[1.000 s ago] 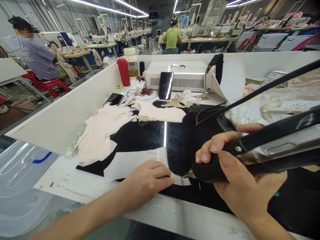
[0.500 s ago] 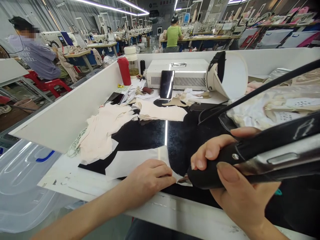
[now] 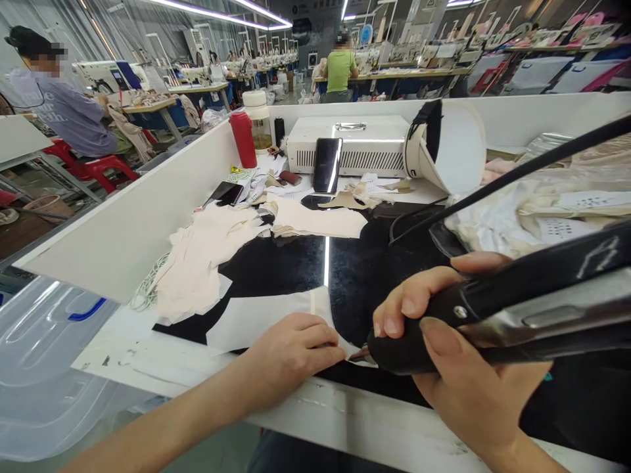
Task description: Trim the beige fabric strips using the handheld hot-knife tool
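A pale fabric piece (image 3: 269,320) with a narrow cream strip across its right part lies at the front of the black work surface. My left hand (image 3: 296,351) is closed on its near edge, thumb and fingers together, hiding part of the cloth. In my right hand (image 3: 458,368) is a black handheld tool (image 3: 513,289) with a long silver lever, my fingers wrapped round its rounded front end. The tool's slim metal tip touches the narrow right corner of the fabric, just beside my left fingertips. Whether the tip is pressing in, I cannot tell.
Stacked cream fabric pieces (image 3: 192,256) lie left, and another cream stack (image 3: 315,220) lies behind. A phone (image 3: 327,164) leans on a white vented box (image 3: 365,141). Right of it are a white cone (image 3: 451,148), a thick black cable (image 3: 513,180) and bagged fabric (image 3: 557,217).
Hardly anything differs. The view has shifted very slightly; both hands, the tool and the fabric keep their places relative to one another.
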Demonstrator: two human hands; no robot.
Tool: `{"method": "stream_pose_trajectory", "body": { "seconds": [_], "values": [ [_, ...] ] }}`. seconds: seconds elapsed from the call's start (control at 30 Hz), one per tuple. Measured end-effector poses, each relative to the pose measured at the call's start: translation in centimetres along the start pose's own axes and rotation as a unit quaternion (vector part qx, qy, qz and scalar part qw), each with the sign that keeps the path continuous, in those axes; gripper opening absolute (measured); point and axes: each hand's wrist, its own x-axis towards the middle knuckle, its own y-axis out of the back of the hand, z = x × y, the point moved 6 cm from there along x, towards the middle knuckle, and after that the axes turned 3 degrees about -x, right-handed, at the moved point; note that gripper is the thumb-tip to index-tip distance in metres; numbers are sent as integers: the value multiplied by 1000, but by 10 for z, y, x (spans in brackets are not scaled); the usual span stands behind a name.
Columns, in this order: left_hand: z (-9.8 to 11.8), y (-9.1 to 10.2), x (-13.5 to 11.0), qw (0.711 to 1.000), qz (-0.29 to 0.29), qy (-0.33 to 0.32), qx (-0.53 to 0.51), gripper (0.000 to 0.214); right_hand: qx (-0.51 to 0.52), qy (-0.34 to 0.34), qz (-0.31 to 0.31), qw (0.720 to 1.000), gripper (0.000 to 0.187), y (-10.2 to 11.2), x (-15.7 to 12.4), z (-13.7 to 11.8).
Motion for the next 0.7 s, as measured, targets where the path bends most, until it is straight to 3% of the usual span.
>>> {"method": "stream_pose_trajectory", "body": {
  "seconds": [0.13, 0.37, 0.5, 0.7],
  "values": [
    [-3, -4, -2, 1000, -26, 9, 1, 29, -6, -15, 0, 1000, 37, 3, 1, -2],
    [-5, -1, -7, 1000, -6, 5, 3, 33, -11, -22, 20, 999, 45, 15, 2, -7],
    [-6, -2, -7, 1000, -13, 5, 4, 32, -8, -23, 12, 1000, 42, 13, 1, -6],
    [-7, 6, -8, 1000, 20, -7, -8, 27, -11, -11, 9, 1000, 40, 11, 0, -1]
  ]
}}
